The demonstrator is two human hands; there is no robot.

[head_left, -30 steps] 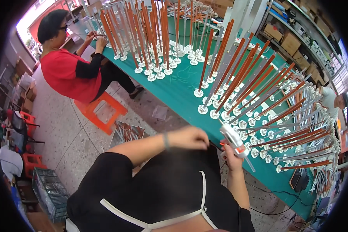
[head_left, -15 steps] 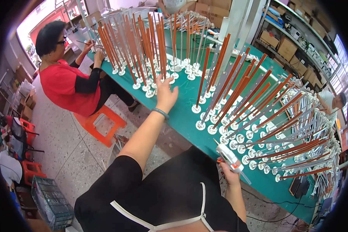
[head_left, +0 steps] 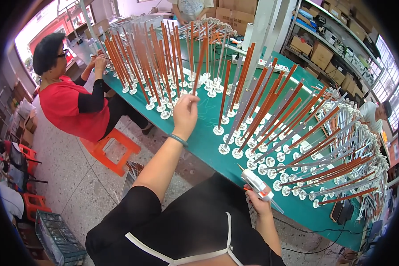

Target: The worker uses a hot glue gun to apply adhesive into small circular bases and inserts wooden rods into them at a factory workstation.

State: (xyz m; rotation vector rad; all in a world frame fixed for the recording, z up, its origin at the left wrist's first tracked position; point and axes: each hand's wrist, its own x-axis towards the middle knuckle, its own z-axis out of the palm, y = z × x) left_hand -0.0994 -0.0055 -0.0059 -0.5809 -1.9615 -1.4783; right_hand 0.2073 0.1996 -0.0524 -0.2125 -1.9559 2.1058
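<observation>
My left hand (head_left: 185, 116) is raised over the green table, fingers closed on the lower end of a brown stick (head_left: 200, 66) that points up. Whether a white base is under those fingers I cannot tell. Near the table's front edge my right hand (head_left: 259, 203) grips a white hot glue gun (head_left: 257, 184), its thin nozzle toward the table and a clear glue stick out of its rear. To the left of my left hand stand many brown and grey sticks on round white bases (head_left: 165, 115); another large group on similar bases (head_left: 237, 153) spreads to the right, many leaning.
The green table (head_left: 204, 153) has a bare strip between the groups. A metal post (head_left: 264, 48) rises behind it. Bundled strips with white cord (head_left: 368, 128) pile at the right. A person in red (head_left: 75, 99) works at the left on an orange stool (head_left: 119, 150); two others stand farther off.
My left hand has closed on a brown stick and lifted it slightly out of the left group. The glue gun stays in my right hand. The whole view has shifted a little.
</observation>
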